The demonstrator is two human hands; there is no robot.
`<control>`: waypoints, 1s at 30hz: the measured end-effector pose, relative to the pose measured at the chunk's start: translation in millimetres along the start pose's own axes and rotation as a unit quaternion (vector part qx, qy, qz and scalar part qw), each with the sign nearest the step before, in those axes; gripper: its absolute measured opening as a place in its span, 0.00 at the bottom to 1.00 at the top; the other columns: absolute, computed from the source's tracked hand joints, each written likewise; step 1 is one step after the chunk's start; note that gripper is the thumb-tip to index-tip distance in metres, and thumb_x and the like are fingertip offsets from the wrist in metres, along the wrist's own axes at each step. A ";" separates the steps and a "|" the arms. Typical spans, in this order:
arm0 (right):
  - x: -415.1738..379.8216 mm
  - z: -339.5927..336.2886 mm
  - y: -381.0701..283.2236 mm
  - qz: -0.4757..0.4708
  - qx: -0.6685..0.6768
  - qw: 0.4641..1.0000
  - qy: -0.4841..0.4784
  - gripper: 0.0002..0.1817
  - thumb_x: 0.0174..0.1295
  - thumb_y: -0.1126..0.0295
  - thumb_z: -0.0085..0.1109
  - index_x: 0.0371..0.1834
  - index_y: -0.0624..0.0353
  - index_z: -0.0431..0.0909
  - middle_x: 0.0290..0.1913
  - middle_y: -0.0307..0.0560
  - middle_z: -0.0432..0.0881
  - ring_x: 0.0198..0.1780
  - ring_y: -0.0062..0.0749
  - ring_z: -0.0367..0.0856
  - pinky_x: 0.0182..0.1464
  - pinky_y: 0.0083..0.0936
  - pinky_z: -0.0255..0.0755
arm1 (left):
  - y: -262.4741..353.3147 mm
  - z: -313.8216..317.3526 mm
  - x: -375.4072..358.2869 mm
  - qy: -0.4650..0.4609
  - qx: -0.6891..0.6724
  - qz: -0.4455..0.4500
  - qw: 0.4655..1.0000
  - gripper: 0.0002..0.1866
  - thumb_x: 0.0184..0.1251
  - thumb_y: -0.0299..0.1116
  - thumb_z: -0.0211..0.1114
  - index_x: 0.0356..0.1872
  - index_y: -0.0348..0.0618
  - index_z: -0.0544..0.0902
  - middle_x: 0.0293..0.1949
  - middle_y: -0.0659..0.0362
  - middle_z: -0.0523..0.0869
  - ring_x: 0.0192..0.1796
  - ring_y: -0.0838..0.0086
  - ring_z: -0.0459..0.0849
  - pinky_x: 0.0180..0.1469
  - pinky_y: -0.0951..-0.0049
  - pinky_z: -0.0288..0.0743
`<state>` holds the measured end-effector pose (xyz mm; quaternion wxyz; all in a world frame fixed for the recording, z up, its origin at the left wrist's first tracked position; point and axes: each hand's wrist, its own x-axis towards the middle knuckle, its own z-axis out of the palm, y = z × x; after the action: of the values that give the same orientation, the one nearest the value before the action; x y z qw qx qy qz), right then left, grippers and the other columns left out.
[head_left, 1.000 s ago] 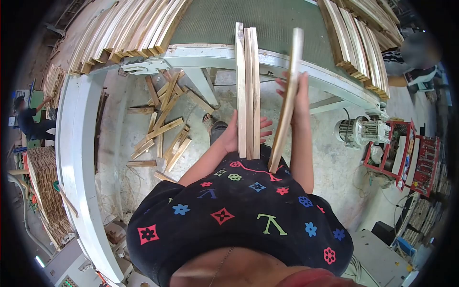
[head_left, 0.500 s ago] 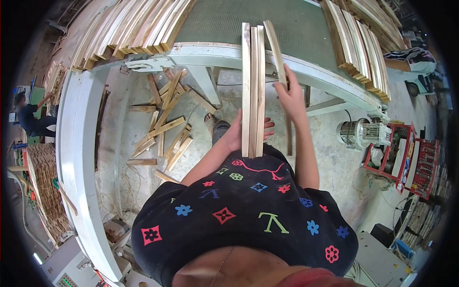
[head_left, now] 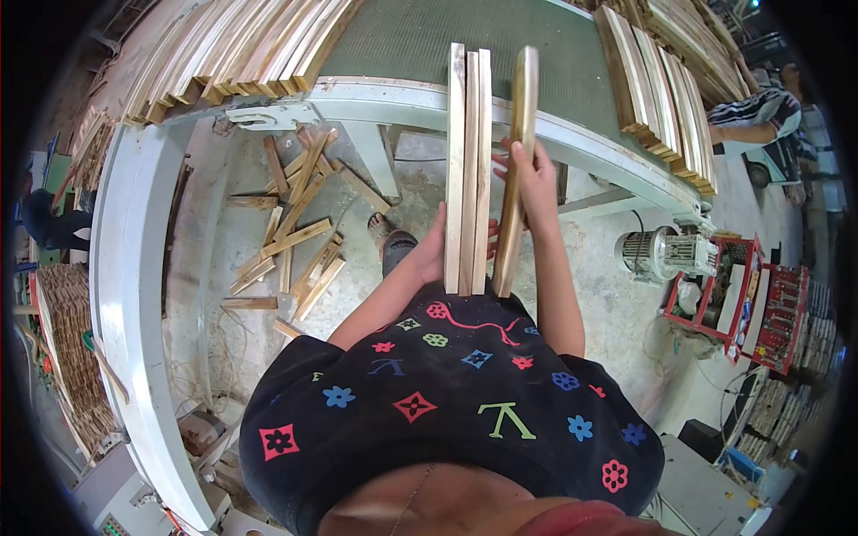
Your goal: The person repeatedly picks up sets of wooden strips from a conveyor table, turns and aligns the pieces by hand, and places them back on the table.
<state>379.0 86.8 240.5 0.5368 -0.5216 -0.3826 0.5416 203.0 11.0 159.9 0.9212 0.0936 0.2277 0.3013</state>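
Three long wooden strips [head_left: 466, 170] stand side by side in front of my body, their far ends over the edge of the green-topped table. My left hand [head_left: 434, 248] is closed round them from beneath, with fingertips showing on their right side. In my right hand [head_left: 534, 183] is a separate wooden strip [head_left: 516, 179], gripped near its middle. It stands slightly tilted, a small gap to the right of the other three. The right thumb and fingers wrap its sides.
Rows of wooden strips lie on the table [head_left: 402, 45], a left stack [head_left: 241, 54] and a right stack [head_left: 657, 89]. Offcuts [head_left: 295, 232] litter the floor below. A motor [head_left: 652, 252] and red rack [head_left: 742, 299] stand right. One person [head_left: 760, 112] is at far right, another [head_left: 58, 219] far left.
The single strip in my right hand has turned, now showing a broader face and standing straighter. My right fingers have shifted round it. The left hand still holds the three strips.
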 end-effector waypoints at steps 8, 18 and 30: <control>-18.9 -10.8 -47.3 0.038 -0.115 0.988 -0.099 0.28 0.77 0.53 0.51 0.72 0.61 0.66 0.56 0.50 0.78 0.54 0.36 0.84 0.42 0.32 0.84 | 22.7 40.6 -22.0 -0.056 -0.054 -0.011 0.997 0.56 0.66 0.80 0.36 0.74 0.34 0.64 0.67 0.45 0.75 0.66 0.48 0.78 0.65 0.51 0.76; -66.0 -31.6 -150.5 -0.210 -0.589 0.763 -0.164 0.25 0.61 0.72 0.60 0.64 0.56 0.75 0.49 0.51 0.83 0.49 0.48 0.83 0.49 0.40 0.79 | 43.5 0.8 -39.8 -0.132 -0.051 0.057 0.988 0.50 0.71 0.74 0.43 0.68 0.28 0.69 0.40 0.51 0.83 0.37 0.65 0.86 0.42 0.63 0.84; -16.7 19.0 -79.1 -0.554 -0.584 0.556 -0.208 0.05 0.55 0.70 0.59 0.34 0.49 0.77 0.45 0.33 0.83 0.56 0.25 0.81 0.65 0.42 0.68 | 62.2 -13.3 -57.0 -0.066 -0.028 0.055 0.996 0.45 0.75 0.70 0.39 0.78 0.40 0.60 0.70 0.43 0.73 0.54 0.58 0.85 0.44 0.64 0.87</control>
<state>372.9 83.6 323.3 0.2141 -0.2785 -0.9297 -0.1109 124.1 27.1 188.2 0.9185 0.0995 0.1528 0.3510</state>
